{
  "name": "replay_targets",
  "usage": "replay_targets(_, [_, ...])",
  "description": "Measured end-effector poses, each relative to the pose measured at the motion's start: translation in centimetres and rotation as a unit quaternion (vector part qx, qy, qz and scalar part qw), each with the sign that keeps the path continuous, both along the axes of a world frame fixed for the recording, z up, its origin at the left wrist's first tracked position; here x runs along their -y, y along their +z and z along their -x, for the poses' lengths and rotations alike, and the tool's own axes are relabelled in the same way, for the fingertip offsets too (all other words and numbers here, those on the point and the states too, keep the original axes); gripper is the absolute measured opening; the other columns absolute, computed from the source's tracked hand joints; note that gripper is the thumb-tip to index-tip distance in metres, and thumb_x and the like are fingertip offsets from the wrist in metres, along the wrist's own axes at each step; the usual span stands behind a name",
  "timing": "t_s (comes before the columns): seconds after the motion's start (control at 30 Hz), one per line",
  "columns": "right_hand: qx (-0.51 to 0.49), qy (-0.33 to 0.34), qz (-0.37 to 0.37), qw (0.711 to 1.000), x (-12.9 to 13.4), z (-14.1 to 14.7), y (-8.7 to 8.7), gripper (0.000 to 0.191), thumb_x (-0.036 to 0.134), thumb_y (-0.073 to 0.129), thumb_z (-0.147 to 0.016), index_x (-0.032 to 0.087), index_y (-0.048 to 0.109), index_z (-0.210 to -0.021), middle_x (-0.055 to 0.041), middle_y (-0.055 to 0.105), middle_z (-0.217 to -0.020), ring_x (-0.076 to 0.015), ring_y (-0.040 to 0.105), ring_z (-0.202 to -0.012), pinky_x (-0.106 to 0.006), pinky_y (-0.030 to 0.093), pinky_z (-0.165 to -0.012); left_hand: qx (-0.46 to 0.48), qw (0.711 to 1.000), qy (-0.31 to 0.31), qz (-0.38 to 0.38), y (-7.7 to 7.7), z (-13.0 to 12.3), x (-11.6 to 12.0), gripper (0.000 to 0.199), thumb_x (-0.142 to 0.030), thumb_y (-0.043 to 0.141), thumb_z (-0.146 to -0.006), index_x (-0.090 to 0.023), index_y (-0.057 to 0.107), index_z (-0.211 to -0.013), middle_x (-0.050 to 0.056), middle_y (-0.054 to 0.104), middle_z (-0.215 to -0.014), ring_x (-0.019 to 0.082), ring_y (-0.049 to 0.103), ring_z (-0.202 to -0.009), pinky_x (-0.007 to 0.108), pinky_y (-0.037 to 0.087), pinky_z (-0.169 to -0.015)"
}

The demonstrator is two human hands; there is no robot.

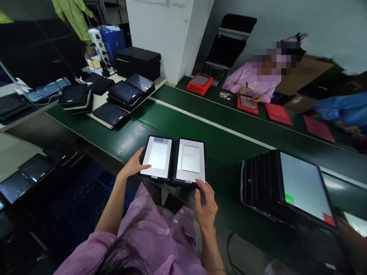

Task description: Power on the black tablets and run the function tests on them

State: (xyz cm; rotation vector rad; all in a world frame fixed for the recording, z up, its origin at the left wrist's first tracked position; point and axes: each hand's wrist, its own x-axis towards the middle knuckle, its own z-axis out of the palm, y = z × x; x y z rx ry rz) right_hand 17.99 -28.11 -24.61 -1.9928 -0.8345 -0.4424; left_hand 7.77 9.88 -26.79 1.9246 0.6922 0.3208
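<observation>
Two black-framed tablets with lit white screens lie side by side at the near edge of the green bench. My left hand [132,165] grips the left tablet [156,158] at its left edge, its thumb over the lower screen and the other fingers along the side. A grey box shows at the top of that screen. The right tablet [190,160] shows a page-like panel with faint text. At its lower right corner is my right hand [207,202], a fingertip at the frame, fingers apart and nothing held.
A stack of black tablets [304,187], the top one lit, stands at the right. More dark tablets [124,91] are piled at the left back. Across the bench, a person in pink [252,80] holds a pen over a red-cased tablet [248,104].
</observation>
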Motion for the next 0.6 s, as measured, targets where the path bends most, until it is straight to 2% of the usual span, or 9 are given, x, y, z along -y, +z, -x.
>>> replay_targets(0.07, [-0.002, 0.002, -0.003, 1.0, 0.0, 0.0, -0.1, 0.039, 0.022, 0.058, -0.112, 0.028, 0.068, -0.15, -0.0089, 0.082, -0.134, -0.0284, 0.075, -0.131, -0.059, 0.061, -0.118, 0.001, 0.999, -0.017, 0.038, 0.3, 0.9, -0.1, 0.107, -0.05, 0.098, -0.072, -0.024, 0.056, -0.167, 0.016, 0.05, -0.175, 0.041, 0.047, -0.162, 0.05, 0.046, -0.13])
replay_targets(0.13, [-0.004, 0.002, -0.002, 1.0, -0.1, -0.1, -0.2, 0.039, 0.022, 0.059, -0.112, 0.028, 0.068, -0.149, -0.0087, 0.082, -0.133, -0.0286, 0.075, -0.131, -0.059, 0.061, -0.118, 0.008, 0.998, 0.0, 0.058, 0.3, 1.2, 0.2, 0.098, -0.053, 0.092, -0.078, -0.023, 0.057, -0.166, 0.015, 0.052, -0.174, 0.04, 0.05, -0.16, 0.05, 0.049, -0.127])
replay_targets(0.23, [-0.004, 0.001, -0.002, 1.0, -0.4, -0.1, -0.2, 0.039, 0.022, 0.06, -0.111, 0.029, 0.068, -0.149, -0.0081, 0.082, -0.133, -0.0286, 0.075, -0.131, -0.058, 0.061, -0.118, 0.011, 0.999, 0.03, 0.039, 0.0, 0.9, 0.8, 0.094, -0.051, 0.092, -0.079, -0.023, 0.06, -0.163, 0.015, 0.054, -0.173, 0.039, 0.05, -0.16, 0.051, 0.041, -0.133])
replay_targets(0.33, [-0.002, 0.008, -0.002, 1.0, -0.8, -0.1, -0.1, 0.039, 0.021, 0.06, -0.111, 0.028, 0.068, -0.148, -0.0084, 0.082, -0.133, -0.0287, 0.075, -0.13, -0.058, 0.063, -0.116, 0.005, 0.999, 0.034, 0.018, -0.4, 0.8, 1.2, 0.094, -0.047, 0.093, -0.078, -0.023, 0.061, -0.163, 0.014, 0.051, -0.175, 0.039, 0.046, -0.163, 0.05, 0.033, -0.137])
replay_targets(0.5, [0.002, 0.024, -0.001, 1.0, -1.3, -0.1, -0.1, 0.04, 0.02, 0.06, -0.111, 0.03, 0.068, -0.149, -0.0075, 0.082, -0.131, -0.0278, 0.077, -0.126, -0.059, 0.063, -0.116, 0.005, 0.999, 0.029, 0.019, -0.6, 1.2, 1.3, 0.096, -0.048, 0.095, -0.077, -0.024, 0.06, -0.163, 0.013, 0.05, -0.176, 0.039, 0.043, -0.165, 0.051, 0.033, -0.138])
replay_targets(0.6, [0.002, 0.024, 0.002, 1.0, -1.4, 0.0, -0.3, 0.039, 0.021, 0.059, -0.111, 0.03, 0.069, -0.148, -0.0072, 0.082, -0.132, -0.0279, 0.077, -0.126, -0.059, 0.063, -0.116, 0.017, 0.998, 0.044, 0.049, -0.5, 0.9, 1.3, 0.091, -0.049, 0.093, -0.079, -0.025, 0.062, -0.162, 0.013, 0.052, -0.174, 0.038, 0.045, -0.164, 0.049, 0.036, -0.136])
